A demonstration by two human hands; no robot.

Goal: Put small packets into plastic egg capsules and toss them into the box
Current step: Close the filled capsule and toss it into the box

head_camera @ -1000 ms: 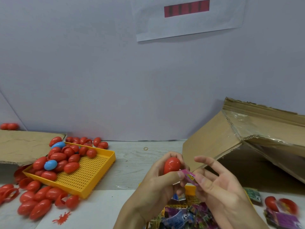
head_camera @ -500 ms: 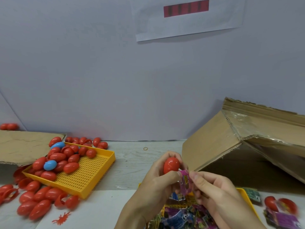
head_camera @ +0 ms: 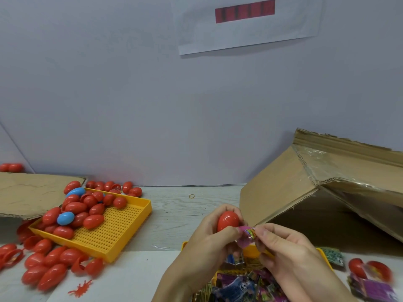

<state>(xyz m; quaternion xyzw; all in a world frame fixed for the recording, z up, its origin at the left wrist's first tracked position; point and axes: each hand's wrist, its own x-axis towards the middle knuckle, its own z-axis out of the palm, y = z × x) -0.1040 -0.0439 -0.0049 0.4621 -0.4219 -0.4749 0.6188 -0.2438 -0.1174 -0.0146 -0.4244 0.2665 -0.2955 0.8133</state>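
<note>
Glossy red egg capsule [head_camera: 227,221], crumpled pink packet [head_camera: 247,236]

Even soft light, wide-angle bowing, blurred edges.

No legible text; print on pink packet [head_camera: 248,235] blurred; wall paper [head_camera: 246,22] shows red bar only.
</note>
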